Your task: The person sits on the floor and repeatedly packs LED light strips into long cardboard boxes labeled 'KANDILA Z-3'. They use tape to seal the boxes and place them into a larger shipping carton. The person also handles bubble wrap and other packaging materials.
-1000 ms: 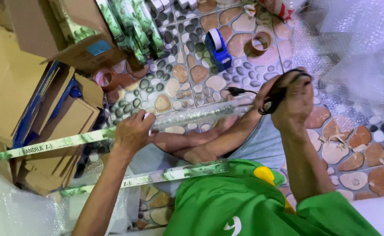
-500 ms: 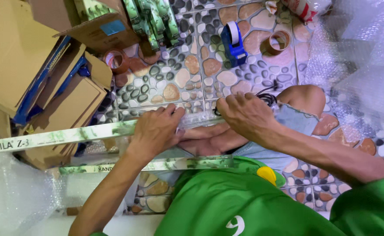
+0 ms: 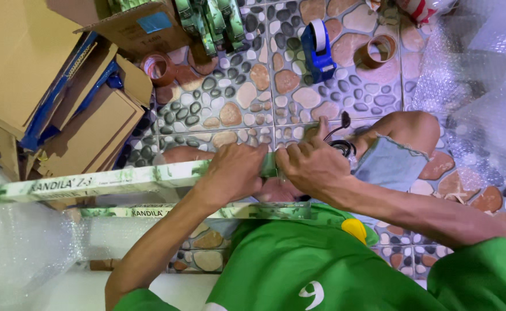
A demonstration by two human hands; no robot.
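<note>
A long, thin green-and-white printed box (image 3: 97, 181) lies across my lap, its left end past the frame edge. My left hand (image 3: 234, 173) is closed around it near its right end. My right hand (image 3: 310, 164) presses on that same end beside the left hand, fingers on the box. A second long green-and-white box (image 3: 207, 211) lies just below, against my green shirt. Scissors with black handles (image 3: 340, 145) rest by my knee, mostly hidden behind the right hand.
Flattened cardboard boxes (image 3: 45, 98) are stacked at the left. A blue tape dispenser (image 3: 317, 47) and brown tape rolls (image 3: 379, 50) sit on the pebble-pattern floor. Bubble wrap (image 3: 472, 86) fills the right side and lower left. Green packages (image 3: 209, 20) lie at top.
My right hand came down from its raised position and now rests on the box end next to the left hand. The box has slid left across my lap.
</note>
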